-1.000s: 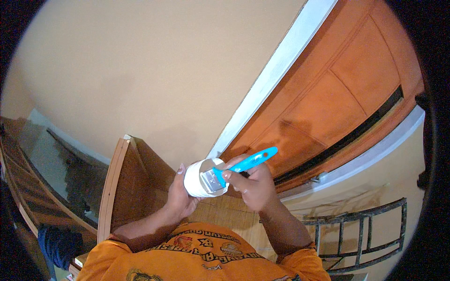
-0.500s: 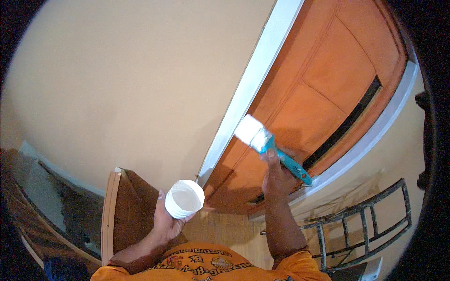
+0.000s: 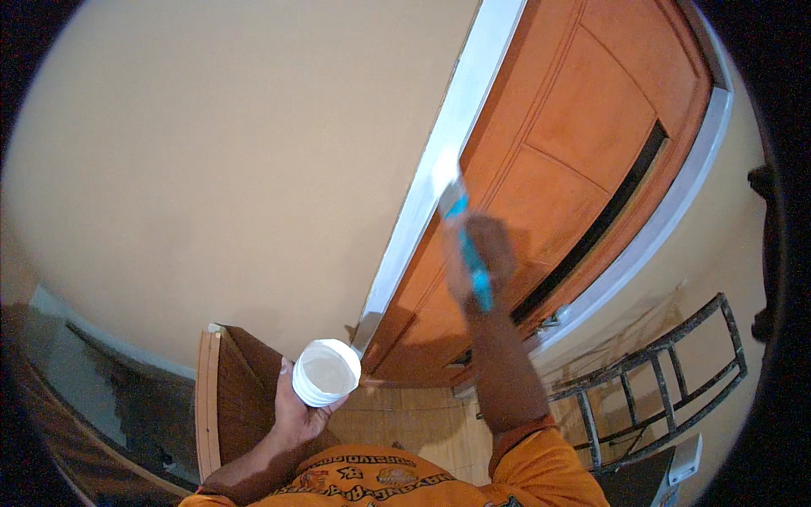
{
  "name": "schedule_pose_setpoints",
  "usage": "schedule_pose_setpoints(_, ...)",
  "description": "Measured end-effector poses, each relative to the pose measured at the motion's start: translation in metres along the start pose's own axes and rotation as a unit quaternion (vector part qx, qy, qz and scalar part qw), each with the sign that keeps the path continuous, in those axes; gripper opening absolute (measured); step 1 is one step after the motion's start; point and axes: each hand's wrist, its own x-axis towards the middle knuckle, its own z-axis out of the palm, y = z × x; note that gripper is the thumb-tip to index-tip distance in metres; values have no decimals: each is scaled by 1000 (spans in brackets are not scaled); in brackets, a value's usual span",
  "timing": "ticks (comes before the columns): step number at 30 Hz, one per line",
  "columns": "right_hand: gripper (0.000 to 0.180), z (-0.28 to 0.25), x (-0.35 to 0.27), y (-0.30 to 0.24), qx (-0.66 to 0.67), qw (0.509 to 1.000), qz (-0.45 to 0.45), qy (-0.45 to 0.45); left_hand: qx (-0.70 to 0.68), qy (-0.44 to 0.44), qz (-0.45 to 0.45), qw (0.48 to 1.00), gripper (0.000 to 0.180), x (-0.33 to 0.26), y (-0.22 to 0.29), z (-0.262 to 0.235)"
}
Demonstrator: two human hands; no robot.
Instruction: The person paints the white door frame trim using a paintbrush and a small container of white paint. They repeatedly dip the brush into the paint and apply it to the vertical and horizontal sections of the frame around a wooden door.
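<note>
the right hand (image 3: 477,253) grips a blue-handled brush (image 3: 463,232) against the white door frame (image 3: 439,160), the left hand (image 3: 296,414) clasps a white paint cup (image 3: 326,372); painting looks midway, lower frame left.

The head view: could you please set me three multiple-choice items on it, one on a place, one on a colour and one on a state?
1. Where is the brush head?
A. in the tub
B. on the white door frame
C. on the floor

2. What colour is the brush handle?
A. blue
B. red
C. black

3. How is the tub?
A. lidded
B. lying on the floor
C. open, held in the left hand

Answers:
1. B: the right hand holds the bristles up against the frame beside the orange door.
2. A: the handle shows bright blue against the door.
3. C: the left hand grips the white tub from below and its mouth shows open, with no lid.
</note>
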Motion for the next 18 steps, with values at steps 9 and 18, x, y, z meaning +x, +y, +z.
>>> schedule_pose_setpoints(9, 12, -19, -50, -17, 150, 988, 3, -46, 37, -23, 26, 999, 73, -12, 14, 9)
schedule_pose_setpoints(18, 9, -36, 118, 20, 3, 984, -58, 170, -3, -5, -2, 1000, 73, -16, 20, 12)
